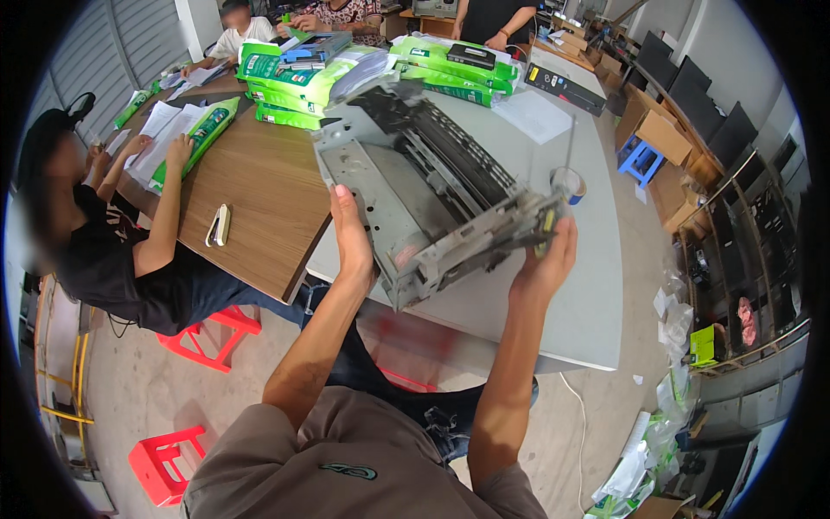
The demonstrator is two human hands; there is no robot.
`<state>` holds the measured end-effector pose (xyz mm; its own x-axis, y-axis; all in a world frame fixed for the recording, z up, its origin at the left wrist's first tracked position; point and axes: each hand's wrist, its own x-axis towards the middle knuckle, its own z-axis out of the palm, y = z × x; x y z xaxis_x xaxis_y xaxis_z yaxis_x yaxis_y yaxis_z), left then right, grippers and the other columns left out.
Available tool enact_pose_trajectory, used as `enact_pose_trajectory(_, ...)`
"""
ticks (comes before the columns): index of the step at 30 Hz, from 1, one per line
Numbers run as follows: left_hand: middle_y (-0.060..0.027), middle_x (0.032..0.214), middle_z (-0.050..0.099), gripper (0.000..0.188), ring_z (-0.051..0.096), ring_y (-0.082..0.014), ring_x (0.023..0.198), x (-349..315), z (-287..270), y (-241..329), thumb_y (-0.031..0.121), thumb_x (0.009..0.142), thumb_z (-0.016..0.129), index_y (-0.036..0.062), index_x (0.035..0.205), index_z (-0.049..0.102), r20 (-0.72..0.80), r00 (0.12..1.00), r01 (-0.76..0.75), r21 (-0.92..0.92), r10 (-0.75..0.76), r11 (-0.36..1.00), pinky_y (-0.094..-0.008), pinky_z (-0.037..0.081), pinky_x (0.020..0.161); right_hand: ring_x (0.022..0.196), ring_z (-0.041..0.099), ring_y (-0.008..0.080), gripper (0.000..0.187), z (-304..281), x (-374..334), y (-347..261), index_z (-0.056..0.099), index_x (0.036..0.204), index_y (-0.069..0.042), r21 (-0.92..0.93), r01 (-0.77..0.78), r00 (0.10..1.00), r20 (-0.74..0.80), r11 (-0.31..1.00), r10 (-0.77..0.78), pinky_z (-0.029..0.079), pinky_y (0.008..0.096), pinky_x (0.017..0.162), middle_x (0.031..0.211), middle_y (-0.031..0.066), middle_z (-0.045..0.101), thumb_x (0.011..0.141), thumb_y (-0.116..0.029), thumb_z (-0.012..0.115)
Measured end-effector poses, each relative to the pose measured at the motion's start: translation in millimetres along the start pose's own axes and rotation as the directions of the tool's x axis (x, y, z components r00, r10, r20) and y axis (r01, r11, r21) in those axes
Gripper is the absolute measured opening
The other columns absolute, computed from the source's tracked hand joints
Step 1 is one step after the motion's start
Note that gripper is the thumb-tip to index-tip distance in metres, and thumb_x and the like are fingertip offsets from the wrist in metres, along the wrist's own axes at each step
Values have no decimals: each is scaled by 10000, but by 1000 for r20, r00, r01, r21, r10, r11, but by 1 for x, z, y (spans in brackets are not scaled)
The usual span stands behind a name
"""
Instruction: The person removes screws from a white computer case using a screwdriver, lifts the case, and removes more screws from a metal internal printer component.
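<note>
A grey metal printer chassis (389, 186), with black plastic parts along its far side, is held tilted above the pale table (571, 294). My left hand (351, 233) grips its left wall, thumb up on the edge. On the right end, my right hand (549, 259) is wrapped around the chassis near a small yellow part. The fingers of both hands are partly hidden behind the metal. Just beyond my right hand, a roll of tape (568, 183) rests on the table. A white stapler (220, 226) lies on the brown wooden table (259, 186) to the left.
Green packages (290, 82) are stacked at the back, one pile topped by a blue and grey part. A black box (566, 88) and white paper (532, 117) lie far right. At left a person (130, 233) handles papers; more people stand or sit behind. Red stools (169, 467) stand on the floor.
</note>
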<state>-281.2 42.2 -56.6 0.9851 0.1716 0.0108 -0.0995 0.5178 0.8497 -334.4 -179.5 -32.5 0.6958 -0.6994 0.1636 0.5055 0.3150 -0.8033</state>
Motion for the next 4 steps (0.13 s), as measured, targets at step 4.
enact_pose_trajectory(4,-143,1505,420,881,438,-292,1356,-4,17,13,732,964,364,83,1553,278,192,960,210,-4,-205,978,-433,322,1155,1176,576,193,472,-16,-27,-12,468,1412,-68,0,85,994,-62,996,-85,445,351,1008,1272,84,606,1029,-336,537)
